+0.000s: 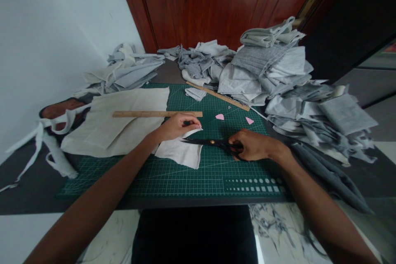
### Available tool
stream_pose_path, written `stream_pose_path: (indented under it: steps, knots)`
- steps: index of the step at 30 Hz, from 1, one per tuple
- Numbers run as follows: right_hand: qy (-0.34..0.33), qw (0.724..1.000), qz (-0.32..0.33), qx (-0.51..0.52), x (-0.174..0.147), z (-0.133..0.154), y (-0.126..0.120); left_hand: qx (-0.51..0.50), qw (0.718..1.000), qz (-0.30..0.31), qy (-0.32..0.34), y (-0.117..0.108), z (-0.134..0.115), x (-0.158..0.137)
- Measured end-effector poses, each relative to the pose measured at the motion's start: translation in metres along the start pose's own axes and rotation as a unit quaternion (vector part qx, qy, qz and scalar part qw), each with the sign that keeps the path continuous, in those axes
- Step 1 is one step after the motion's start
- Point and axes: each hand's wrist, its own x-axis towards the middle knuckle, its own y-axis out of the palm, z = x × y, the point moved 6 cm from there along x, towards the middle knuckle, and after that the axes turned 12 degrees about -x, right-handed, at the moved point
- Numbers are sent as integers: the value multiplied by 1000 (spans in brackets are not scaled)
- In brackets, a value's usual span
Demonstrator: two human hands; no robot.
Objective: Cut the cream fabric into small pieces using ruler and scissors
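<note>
My right hand (252, 144) is closed around the handles of black scissors (213, 142). Their blades point left and lie across a small piece of off-white fabric (181, 152), which rests on the green cutting mat (185, 181). With thumb and fingers, my left hand (179, 126) pinches the upper edge of that fabric and lifts it just above the blades. A wooden ruler (148, 114) lies behind my left hand, across a larger off-white cloth (95, 132). Two pink chalk pieces (219, 116) sit on the mat behind the scissors.
Stacks of grey fabric (272, 62) rise at the back right, with more cloth pieces (315, 115) along the right. Another fabric pile (123, 70) sits at the back left. A second wooden ruler (218, 96) lies at an angle. Fabric scraps (272, 225) litter the floor.
</note>
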Motion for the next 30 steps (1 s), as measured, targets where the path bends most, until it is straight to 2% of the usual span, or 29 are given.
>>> stream_pose_path:
  steps: [6, 13, 18, 24, 30]
  knots:
    - [6, 1000, -12, -18, 1, 6, 0, 18, 1000, 1, 25, 0, -6, 0]
    - [12, 999, -18, -37, 6, 12, -1, -21, 1000, -1, -8, 2, -5, -1]
    - [20, 998, -30, -56, 11, 17, 0, -13, 1000, 9, -6, 4, -5, 0]
    - [20, 998, -31, -49, 13, 18, 1, 15, 999, 9, 31, 4, -12, 0]
    - [6, 999, -32, -39, 12, 17, -1, 14, 999, 29, 11, 7, -12, -2]
